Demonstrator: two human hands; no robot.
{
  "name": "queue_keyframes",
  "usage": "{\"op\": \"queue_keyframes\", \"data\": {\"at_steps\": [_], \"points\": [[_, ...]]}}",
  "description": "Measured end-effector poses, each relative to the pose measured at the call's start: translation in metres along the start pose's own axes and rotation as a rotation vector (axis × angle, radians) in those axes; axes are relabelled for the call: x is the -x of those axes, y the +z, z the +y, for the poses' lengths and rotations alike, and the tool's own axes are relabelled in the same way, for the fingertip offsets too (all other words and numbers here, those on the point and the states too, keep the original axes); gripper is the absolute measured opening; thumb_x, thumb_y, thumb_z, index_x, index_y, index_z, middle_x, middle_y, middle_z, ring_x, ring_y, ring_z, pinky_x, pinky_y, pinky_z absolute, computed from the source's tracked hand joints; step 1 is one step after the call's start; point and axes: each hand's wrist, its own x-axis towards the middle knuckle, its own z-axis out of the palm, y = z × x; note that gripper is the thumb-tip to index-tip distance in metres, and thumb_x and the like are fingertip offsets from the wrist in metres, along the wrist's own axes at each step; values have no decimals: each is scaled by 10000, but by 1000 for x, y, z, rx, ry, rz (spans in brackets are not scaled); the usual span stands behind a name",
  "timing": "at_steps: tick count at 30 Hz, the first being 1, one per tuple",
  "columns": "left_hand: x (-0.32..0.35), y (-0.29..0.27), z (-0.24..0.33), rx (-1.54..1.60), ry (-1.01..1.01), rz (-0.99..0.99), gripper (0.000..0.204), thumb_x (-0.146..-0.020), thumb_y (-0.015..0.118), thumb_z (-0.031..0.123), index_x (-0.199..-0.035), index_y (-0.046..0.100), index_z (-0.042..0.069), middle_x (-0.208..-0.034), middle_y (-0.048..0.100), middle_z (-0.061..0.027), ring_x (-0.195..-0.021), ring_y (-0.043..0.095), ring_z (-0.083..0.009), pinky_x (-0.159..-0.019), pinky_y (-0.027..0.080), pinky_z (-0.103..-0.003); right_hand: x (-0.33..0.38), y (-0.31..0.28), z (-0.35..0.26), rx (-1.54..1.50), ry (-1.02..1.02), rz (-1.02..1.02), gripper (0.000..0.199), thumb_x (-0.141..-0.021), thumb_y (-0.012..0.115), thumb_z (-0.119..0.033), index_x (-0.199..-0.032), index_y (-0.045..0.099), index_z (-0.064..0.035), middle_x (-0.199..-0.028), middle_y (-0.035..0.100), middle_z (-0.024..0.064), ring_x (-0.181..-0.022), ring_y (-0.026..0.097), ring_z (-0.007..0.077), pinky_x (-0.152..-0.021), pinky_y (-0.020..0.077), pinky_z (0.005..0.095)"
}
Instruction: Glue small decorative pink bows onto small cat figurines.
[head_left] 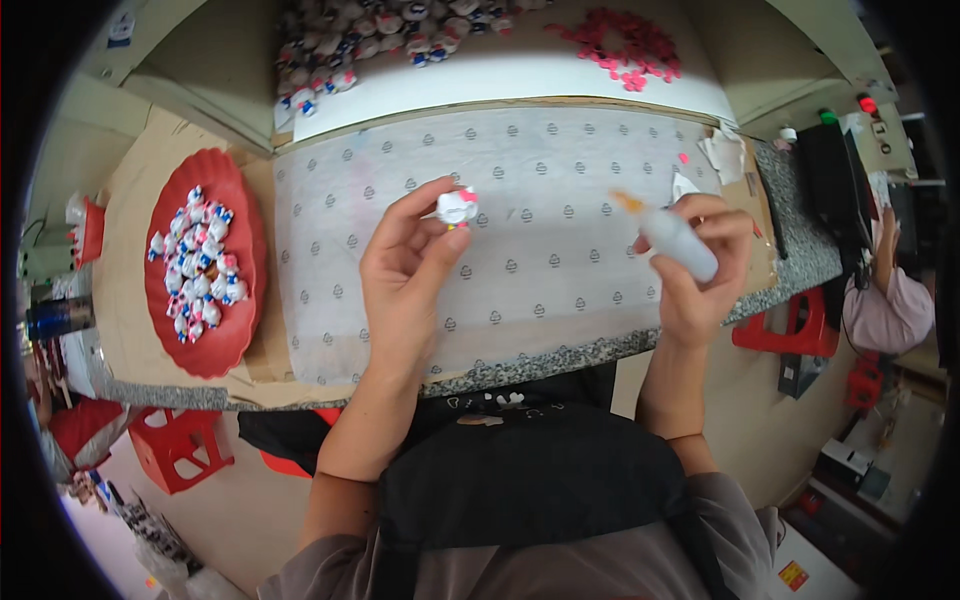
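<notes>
I had my left hand [405, 265] pinching the white figurine [457, 206], right hand [700, 270] clamped around the glue bottle [675, 240]; a hard squeeze risked flooding it.

Small orange-yellow label [793, 575] on white surface, lower right corner near floor. Pale sticker with blue mark [121, 28] on grey surface, upper left corner. Dark cylindrical can [58, 318] with blue band, left edge beside table.

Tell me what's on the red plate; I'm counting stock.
The red plate holds a pile of small white figurines with blue and red details. Any lying beneath the top ones are covered.
</notes>
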Motion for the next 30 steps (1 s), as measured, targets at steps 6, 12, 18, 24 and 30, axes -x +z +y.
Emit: {"op": "queue_keyframes", "data": {"at_steps": [6,12,18,24,30], "points": [[-5,5,-2,31,9,-58,364,-729,539,-61,-1082,469,-11,-969,528,-60,-771,509,-55,-703,393,-167,-36,-74,-2,167,342,88,230,-727,481,48,-936,399,-3,-864,459,93,-783,563,218,-597,493,289],[-3,5,1,64,-8,-66,372,-736,535,-63,-1097,454,-17,-993,521,-74,-782,508,-59,-694,401,-162,-105,-62,42,902,145,-99,182,-699,590,-80,-853,499,-42,-765,545,103,-671,558,228,-564,432,305],[3,-2,2,50,-41,-53,353,-734,546,-51,-1078,475,-7,-953,498,-53,-758,503,-54,-680,397,-165,-120,-63,81,1282,-66,-234,222,-640,631,-87,-822,542,3,-801,542,166,-754,527,338,-652,425,377],[9,-1,7,93,-88,-78,357,-733,549,-46,-1078,482,17,-968,493,-54,-767,503,-55,-697,397,-176,-122,-61,76,1218,-88,-355,216,-626,622,-38,-828,554,-8,-831,538,117,-752,534,313,-664,431,362],[1,0,4,102,-78,-79,360,-736,546,-50,-1084,477,12,-982,481,-53,-784,504,-59,-704,399,-177,-124,-63,76,1250,-107,-339,172,-654,619,-48,-800,540,-4,-797,542,132,-731,535,319,-632,424,347]]}}
